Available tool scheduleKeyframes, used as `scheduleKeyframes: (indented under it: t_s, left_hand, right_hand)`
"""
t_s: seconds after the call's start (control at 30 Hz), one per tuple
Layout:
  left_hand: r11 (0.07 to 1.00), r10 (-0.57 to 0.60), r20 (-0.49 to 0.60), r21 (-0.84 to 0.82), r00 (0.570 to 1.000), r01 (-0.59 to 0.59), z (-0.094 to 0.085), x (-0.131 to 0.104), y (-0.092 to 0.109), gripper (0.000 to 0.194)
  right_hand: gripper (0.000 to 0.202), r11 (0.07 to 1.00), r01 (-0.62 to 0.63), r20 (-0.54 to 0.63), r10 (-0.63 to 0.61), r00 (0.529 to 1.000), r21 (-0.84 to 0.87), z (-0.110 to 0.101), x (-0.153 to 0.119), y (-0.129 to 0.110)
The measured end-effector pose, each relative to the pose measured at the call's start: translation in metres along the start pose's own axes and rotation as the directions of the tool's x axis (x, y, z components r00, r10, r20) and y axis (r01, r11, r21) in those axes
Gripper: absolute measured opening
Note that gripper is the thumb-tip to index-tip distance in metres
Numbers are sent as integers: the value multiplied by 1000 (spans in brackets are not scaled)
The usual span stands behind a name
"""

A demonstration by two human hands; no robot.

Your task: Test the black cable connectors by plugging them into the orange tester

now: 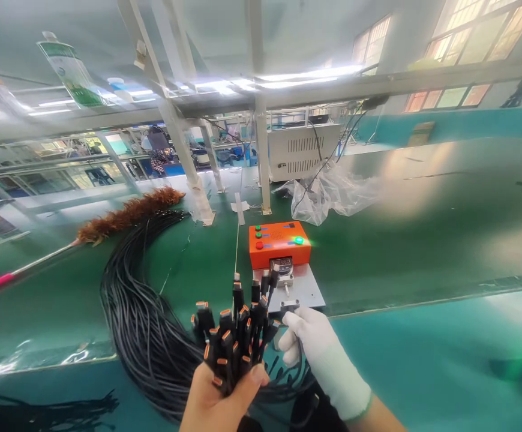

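Observation:
My bare left hand (222,399) is wrapped round a bunch of black USB cables, their plugs (227,339) fanned upward with orange-lined metal ends. My right hand (326,357), in a white knit glove, pinches one black cable by its plug at the front of a small metal fixture. The plug's tip is hidden by the fixture and my fingers. Behind it stands an orange test box (279,243) with green and red buttons and one bright green light. A small digital gauge (281,266) sits before the box, above a silver base plate (310,291).
The thick cable bundle (130,306) curves across the green bench (360,240) to the left. Beyond it lies a brown feather duster (130,213). Clear plastic bags (328,192) and a grey metal cabinet (306,150) are behind the tester. White posts (261,120) rise from the bench.

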State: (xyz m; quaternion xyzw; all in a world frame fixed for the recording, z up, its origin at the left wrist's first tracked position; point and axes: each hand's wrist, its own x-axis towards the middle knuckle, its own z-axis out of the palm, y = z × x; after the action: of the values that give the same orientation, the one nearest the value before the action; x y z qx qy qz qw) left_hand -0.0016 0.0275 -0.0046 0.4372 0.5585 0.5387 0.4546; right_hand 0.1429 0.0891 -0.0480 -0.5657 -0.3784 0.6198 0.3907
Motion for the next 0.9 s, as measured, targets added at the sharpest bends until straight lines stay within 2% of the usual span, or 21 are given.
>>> scheduleKeyframes:
  t_s: [0.07,0.1,0.13,0.17,0.2,0.23,0.3,0.4,0.43,0.5,0.57,0.67,0.77,0.83,0.9]
  left_hand:
    - [999,-32,26,-38,999,33,-1,2,2,21]
    - [997,-59,18,-58,998,60,-1,2,3,20]
    - [993,-86,6,-78,996,86,-1,2,3,19]
    - [990,-105,-1,-95,994,105,-1,2,3,18]
    - [987,-117,4,-110,993,116,0,2,2,18]
    - [985,-120,16,-123,993,121,1,1,2,17]
    - [984,-107,43,-136,993,112,1,1,1,18]
    - [988,-111,5,-112,994,111,0,1,2,17]
    - [989,-112,-11,-97,994,110,-1,1,3,16]
    - [993,-104,23,-61,994,105,-3,2,5,13]
    - [994,-95,66,-44,993,98,-5,2,7,11]
    - [996,-81,77,-30,994,83,-8,3,8,9]
    - [995,-100,98,9,990,99,-9,2,8,9]
    - [994,-110,113,23,988,108,-10,2,8,10]
    - [995,-103,112,20,988,101,-9,1,9,9]
  right_hand:
    - [21,969,-34,-2,34,999,-243,-10,-4,-2]
    - [20,906,-51,-49,33,998,-420,-16,-8,-3]
    - [19,805,-66,-117,-4,993,-590,-23,-12,-5]
    - [21,691,-85,-199,-87,976,-718,-30,-17,-7]
    - [29,628,-91,-260,-182,948,-773,-36,-22,-9]
    - [37,612,-64,-286,-273,919,-788,-40,-27,-11]
    - [43,693,66,-273,-367,889,-718,-44,-35,-16]
    - [33,846,200,-239,-353,905,-494,-43,-41,-15]
    - [31,871,209,-259,-348,901,-444,-43,-41,-12]
    - [28,878,218,-334,-377,864,-426,-46,-42,-3]
    - [29,849,202,-367,-410,835,-489,-52,-42,9]
    - [28,812,140,-331,-380,863,-567,-61,-41,23]
    - [27,757,145,-255,-385,887,-638,-64,-35,26]
    - [30,656,139,-177,-392,903,-742,-62,-30,22]
    - [36,511,82,-111,-336,935,-856,-58,-25,18]
